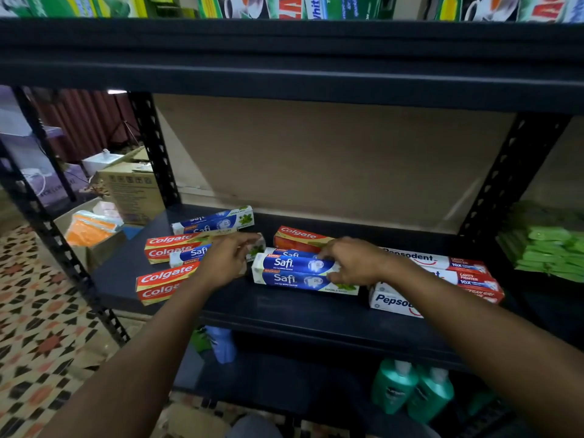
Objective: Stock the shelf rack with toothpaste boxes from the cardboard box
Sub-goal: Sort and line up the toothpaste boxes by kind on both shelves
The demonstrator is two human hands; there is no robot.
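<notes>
1. Black shelf rack: the toothpaste boxes are all lying flat on its middle shelf.
2. Pepsodent boxes are piled at the shelf's right end. Colgate boxes sit toward the left edge.
3. Safi stack is mid-shelf, near the front edge. The right hand has its fingers clamped on the stack's right end, thumb in front.
4. Left hand lies over a single Safi box among the Colgate ones. Honestly can't tell if those fingers are gripping or just resting.
</notes>
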